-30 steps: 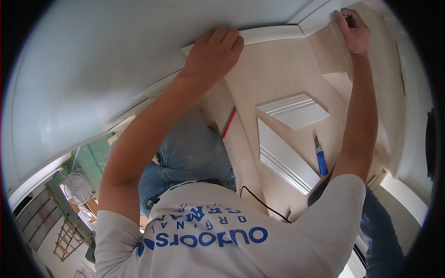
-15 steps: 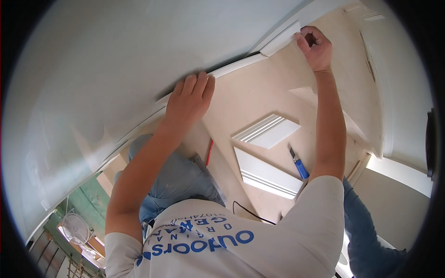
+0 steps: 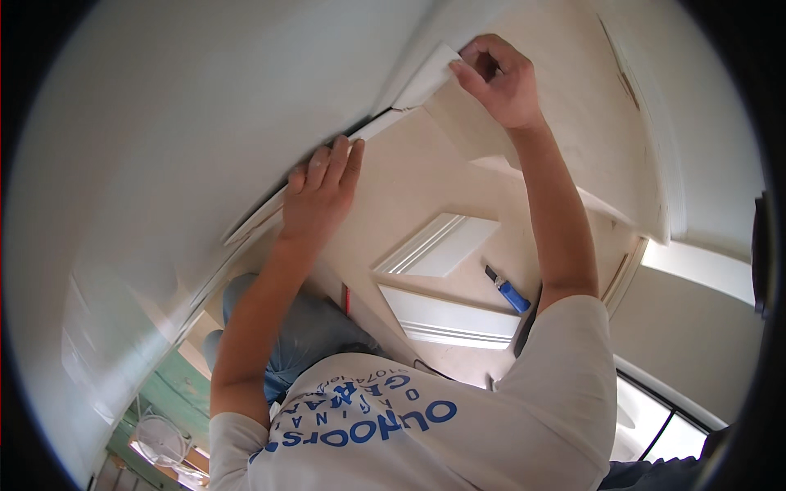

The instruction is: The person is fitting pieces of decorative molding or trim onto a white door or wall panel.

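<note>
My left hand [image 3: 319, 192] has its fingers bent over a long white trim strip [image 3: 383, 125] that runs along the foot of the pale wall panel [image 3: 237, 98]. A dark gap shows between strip and panel beside the fingertips. Farther off, my right hand [image 3: 503, 82] pinches the outer end of a short white moulding piece [image 3: 427, 78] between thumb and fingers. That piece leans against the panel, its near end meeting the end of the long strip. My palm hides part of the left grip.
Two angle-cut white mouldings, one farther [image 3: 442, 245] and one nearer [image 3: 446, 315], lie on the beige board surface. Beside them is a blue utility knife [image 3: 509, 293] with its blade out. A red pencil-like stick [image 3: 347, 300] lies near my knee. A wall [image 3: 720, 164] stands right.
The view has turned, so most things sit farther left. Both hands keep their hold on the white pieces, and the short piece appears more steeply angled.
</note>
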The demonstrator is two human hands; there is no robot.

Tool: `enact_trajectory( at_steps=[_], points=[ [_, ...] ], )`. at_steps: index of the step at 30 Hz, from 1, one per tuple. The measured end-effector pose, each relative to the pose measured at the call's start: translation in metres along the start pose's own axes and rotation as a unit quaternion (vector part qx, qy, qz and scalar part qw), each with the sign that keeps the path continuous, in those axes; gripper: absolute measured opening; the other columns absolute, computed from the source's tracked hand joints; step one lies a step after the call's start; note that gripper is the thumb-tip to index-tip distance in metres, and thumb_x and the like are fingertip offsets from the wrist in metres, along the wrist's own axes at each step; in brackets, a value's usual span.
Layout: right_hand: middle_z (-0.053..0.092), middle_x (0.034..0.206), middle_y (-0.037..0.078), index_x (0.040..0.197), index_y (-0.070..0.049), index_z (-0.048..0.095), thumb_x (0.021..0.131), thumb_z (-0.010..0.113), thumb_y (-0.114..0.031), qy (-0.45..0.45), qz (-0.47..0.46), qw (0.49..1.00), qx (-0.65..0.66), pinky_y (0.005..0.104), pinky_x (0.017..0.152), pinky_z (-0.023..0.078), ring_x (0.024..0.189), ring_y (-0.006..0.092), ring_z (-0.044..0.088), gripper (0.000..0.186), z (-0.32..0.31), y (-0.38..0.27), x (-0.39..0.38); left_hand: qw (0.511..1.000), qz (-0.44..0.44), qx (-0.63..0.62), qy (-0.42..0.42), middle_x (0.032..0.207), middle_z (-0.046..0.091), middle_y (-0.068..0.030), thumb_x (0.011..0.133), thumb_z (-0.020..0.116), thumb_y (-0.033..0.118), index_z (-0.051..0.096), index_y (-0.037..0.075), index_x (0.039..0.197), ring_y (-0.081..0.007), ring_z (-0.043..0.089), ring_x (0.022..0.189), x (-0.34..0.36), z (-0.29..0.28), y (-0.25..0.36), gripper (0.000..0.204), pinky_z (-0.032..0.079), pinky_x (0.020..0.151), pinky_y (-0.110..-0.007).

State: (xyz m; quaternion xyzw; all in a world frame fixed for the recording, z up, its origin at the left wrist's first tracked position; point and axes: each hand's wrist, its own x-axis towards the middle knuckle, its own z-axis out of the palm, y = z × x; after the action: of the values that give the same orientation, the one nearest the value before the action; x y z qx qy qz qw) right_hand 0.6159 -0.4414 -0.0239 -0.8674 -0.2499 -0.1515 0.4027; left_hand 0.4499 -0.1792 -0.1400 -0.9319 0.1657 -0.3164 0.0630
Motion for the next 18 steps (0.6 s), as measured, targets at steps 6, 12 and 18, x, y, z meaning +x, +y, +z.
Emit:
enact_trajectory(
  at_steps=[6, 12, 18],
  points=[
    [0.059, 0.072, 0.002, 0.088, -0.002, 0.065, 0.084, 0.082, -0.018, -0.032, -0.028, 0.999, -0.01, 0.028, 0.056, 0.044, 0.062, 0.0101, 0.049, 0.023, -0.007, -0.003, -0.003, 0.983, -0.018, -0.177, -0.048, 0.137, 0.058, -0.0002, 0.091, 0.067, 0.013, 0.064, 0.018, 0.136, -0.0192, 0.055, 0.119, 0.002, -0.006, 0.019, 0.045, 0.043, 0.096, -0.04],
    [0.065, 0.074, 0.012, 0.087, -0.002, 0.068, 0.086, 0.078, -0.034, -0.023, -0.046, 0.997, -0.05, 0.0328, 0.059, 0.05, 0.063, 0.0191, 0.058, 0.034, -0.007, 0.0, -0.003, 0.467, -0.371, -0.76, -0.259, 0.149, 0.053, -0.0129, 0.106, 0.056, 0.019, 0.052, 0.0, 0.147, -0.0268, 0.051, 0.135, 0.025, 0.039, 0.055, 0.045, 0.04, 0.115, -0.041],
    [0.066, 0.073, 0.013, 0.082, -0.003, 0.066, 0.087, 0.075, -0.038, -0.043, -0.044, 0.995, -0.081, 0.0342, 0.059, 0.052, 0.061, 0.0209, 0.058, 0.036, -0.007, 0.005, -0.001, 0.37, -0.389, -0.83, -0.151, 0.157, 0.043, -0.023, 0.113, 0.038, 0.024, 0.039, -0.012, 0.151, -0.0316, 0.043, 0.146, 0.034, 0.073, 0.064, 0.053, 0.029, 0.128, -0.043]
  ],
)
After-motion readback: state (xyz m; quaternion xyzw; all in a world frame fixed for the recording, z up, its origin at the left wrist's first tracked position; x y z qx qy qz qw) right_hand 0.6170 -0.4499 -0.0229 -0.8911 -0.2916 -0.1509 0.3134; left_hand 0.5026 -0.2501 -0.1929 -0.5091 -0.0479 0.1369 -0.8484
